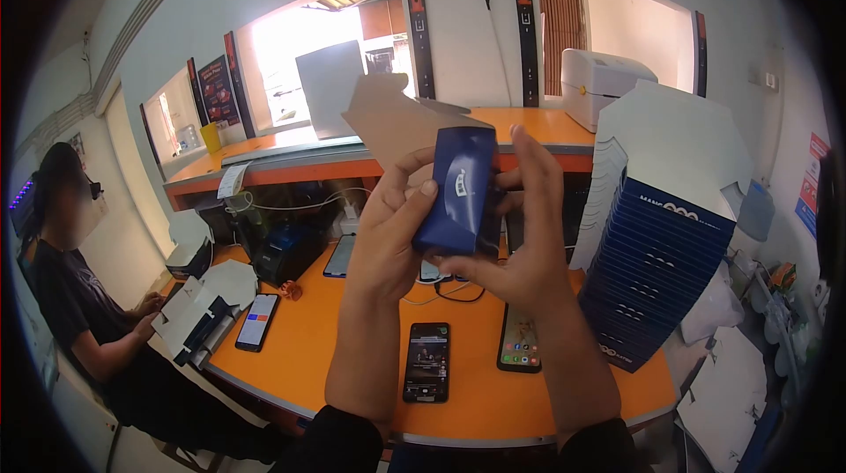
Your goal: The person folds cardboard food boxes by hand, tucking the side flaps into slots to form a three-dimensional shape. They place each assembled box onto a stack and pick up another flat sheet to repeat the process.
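Note:
A small blue box [456,187] with a white mark on its face is held up over the orange desk, and a grey-brown open flap [397,125] rises behind it. My left hand [392,218] grips the box from the left, thumb on its front face. On the right side, my right hand [533,235] touches the box with its fingers partly bent and one finger pointing up; its thumb lies near the bottom edge. Below the hands, a dark phone [426,363] lies on the desk, and another phone [519,341] with app icons is beside my right forearm.
A tall stack of blue boxes [652,270] stands at the right of the orange desk [352,385]. A phone [257,321] and flattened cardboard [216,301] lie at left, near a seated person [79,288]. Behind are a raised shelf [520,125] and a white printer [599,81].

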Available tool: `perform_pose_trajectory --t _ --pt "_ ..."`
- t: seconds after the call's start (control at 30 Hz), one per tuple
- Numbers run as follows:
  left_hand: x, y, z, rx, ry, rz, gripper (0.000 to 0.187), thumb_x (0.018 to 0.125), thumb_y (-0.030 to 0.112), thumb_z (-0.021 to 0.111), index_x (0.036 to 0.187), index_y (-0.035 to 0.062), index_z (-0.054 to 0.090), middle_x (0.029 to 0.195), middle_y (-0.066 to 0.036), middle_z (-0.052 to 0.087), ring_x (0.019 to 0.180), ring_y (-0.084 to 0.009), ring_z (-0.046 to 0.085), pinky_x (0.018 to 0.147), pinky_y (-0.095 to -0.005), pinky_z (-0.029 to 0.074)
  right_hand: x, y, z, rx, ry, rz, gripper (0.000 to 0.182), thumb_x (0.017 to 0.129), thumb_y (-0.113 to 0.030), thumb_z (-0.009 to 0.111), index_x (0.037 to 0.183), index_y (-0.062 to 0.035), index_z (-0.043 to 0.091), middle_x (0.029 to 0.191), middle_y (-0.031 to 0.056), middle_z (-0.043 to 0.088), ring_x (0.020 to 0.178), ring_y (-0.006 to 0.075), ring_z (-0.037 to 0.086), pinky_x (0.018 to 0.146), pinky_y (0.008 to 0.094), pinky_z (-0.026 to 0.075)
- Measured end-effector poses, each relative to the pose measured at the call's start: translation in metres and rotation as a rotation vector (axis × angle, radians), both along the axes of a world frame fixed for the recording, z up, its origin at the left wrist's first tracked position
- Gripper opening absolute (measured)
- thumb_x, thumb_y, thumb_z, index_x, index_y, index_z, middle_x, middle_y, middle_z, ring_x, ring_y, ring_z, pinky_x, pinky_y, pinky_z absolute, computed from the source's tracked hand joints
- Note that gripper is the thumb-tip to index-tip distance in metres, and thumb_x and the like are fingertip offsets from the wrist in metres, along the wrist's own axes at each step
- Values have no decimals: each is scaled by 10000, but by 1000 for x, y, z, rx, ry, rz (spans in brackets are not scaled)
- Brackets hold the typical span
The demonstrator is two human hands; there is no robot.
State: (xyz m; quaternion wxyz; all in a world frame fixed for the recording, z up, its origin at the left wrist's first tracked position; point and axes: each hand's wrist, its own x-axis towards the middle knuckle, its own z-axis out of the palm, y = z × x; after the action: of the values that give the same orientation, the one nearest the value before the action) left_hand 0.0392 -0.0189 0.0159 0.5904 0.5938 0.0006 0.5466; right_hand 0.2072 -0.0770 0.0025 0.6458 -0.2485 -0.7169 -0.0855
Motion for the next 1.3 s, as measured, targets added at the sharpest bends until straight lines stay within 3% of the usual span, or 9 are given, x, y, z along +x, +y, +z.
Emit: perform_pose_trajectory --t 0.07,0.17,0.3,0.6,0.77,1.0,1.17,1.27,1.3 --pt "-5 -4 4 20 34 53 428 1052 187 611 1395 -29 474 1129 -178 723 895 -161 762 760 -251 641 12 -1 4 -10 -33 26 831 904 -449 789 1552 -63 442 1535 183 409 1298 280 499 1042 379 484" --pt "-20 -3 4 109 124 -5 403 1045 161 621 1373 -33 494 1062 -157 754 879 -143 759 776 -244 622 38 5 5 -55 10 106 596 1035 -454 620 1459 -41 552 1504 180 475 1301 274 505 1045 383 486" --pt "-33 -5 4 309 361 -38 368 1045 146 621 1355 -41 555 1002 -136 771 885 -120 746 792 -240 595 50 -5 10 -349 87 349 386 1094 -315 537 1333 -37 660 1502 176 498 1316 270 516 1078 395 470" --pt "-24 -21 7 412 477 291 291 1023 135 628 1287 15 655 885 -60 745 814 -76 693 738 -235 546 55 -3 -2 -491 50 292 289 1013 -268 676 1210 -56 683 1481 193 495 1319 278 533 1113 410 439" --pt "-19 -26 10 381 497 547 284 964 107 646 1235 22 629 681 11 593 667 -36 573 627 -221 458 47 -3 3 -303 108 175 259 927 -169 764 1128 -44 659 1419 186 499 1290 274 542 1099 400 442" --pt "-3 -34 6 293 341 513 404 909 35 669 1294 23 545 631 51 458 637 -16 482 621 -198 380 19 -17 4 -88 238 -155 219 888 -28 727 1091 -27 645 1320 162 484 1209 271 579 1006 370 507" --pt "-3 -34 3 436 261 573 438 884 11 676 1298 29 535 641 65 419 627 -14 421 623 -196 352 18 -24 8 -223 154 -61 203 890 -48 748 1080 -20 686 1333 174 516 1192 277 606 983 371 521" --pt "-7 -38 4 450 252 529 490 869 -24 701 1328 8 533 676 79 444 700 -27 461 834 -226 425 21 -21 6 -306 132 61 183 893 -54 756 1068 -18 717 1306 161 561 1167 285 629 976 372 525" --pt "-6 -37 3 482 249 548 474 872 -8 697 1317 20 535 664 73 438 675 -25 450 765 -217 398 21 -20 5 -331 128 106 178 894 -56 757 1065 -18 727 1294 156 577 1160 289 635 976 374 526"
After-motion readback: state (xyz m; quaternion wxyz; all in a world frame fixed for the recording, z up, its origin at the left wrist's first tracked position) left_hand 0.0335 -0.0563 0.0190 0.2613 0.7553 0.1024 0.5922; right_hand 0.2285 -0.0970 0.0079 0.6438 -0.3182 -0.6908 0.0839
